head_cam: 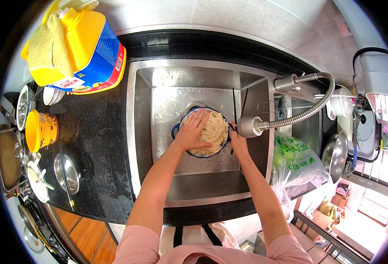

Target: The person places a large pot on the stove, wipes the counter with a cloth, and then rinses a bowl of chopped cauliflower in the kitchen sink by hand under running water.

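Observation:
A blue-rimmed bowl (221, 110) with side handles stands in the stainless steel sink (177, 77), over the drain. It is filled with pale sliced food (217, 130), wet-looking strips whose kind I cannot make out. My left hand (194, 128) lies flat across the left part of the strips, thumb spread, holding nothing. At the bowl's right side, my right hand (238, 140) is closed around the handle. Two dark chopsticks (234, 102) slant beside that hand; whether it also grips them is unclear. The flexible faucet's spray head (249, 127) hangs just right of my right hand.
On the left counter stand a large yellow detergent jug (81, 49) with a cloth (50, 46) over it, a yellow tub (42, 130) and a metal lid (67, 173). A plastic bag (296, 158) of greens lies right of the sink, near a metal basin (336, 156).

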A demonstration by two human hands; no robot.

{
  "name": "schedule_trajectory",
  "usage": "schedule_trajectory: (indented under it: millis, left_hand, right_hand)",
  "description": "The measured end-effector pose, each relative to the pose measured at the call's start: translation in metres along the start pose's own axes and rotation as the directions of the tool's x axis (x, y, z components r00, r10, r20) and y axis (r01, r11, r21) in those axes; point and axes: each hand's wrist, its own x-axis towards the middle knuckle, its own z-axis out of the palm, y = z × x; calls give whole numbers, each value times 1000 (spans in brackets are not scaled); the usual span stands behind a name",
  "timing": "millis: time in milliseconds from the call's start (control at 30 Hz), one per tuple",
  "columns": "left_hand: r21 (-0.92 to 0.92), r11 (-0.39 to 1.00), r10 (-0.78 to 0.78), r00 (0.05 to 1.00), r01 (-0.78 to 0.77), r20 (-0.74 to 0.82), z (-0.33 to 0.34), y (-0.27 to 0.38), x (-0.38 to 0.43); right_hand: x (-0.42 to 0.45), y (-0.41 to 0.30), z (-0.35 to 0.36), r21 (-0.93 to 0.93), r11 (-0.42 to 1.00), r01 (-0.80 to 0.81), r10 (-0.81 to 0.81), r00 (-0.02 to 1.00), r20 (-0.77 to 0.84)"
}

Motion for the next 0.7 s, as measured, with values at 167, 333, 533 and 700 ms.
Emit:
schedule_trajectory:
  millis: [167, 333, 533, 700]
  left_hand:
    - [12, 1000, -21, 1000, 21, 21, -1, 0, -1]
    - [13, 1000, -20, 1000, 20, 21, -1, -2, -3]
    - [-3, 1000, -4, 1000, 4, 10, 1, -1, -1]
    - [4, 1000, -13, 1000, 13, 11, 0, -3, -4]
  right_hand:
    - [-2, -5, -1, 95, 993, -69, 62, 995, 79]
    - [-4, -11, -1, 125, 991, -41, 29, 995, 96]
    - [0, 3, -1, 48, 999, -10, 8, 999, 39]
    - [-6, -18, 0, 198, 975, -104, 89, 992, 87]
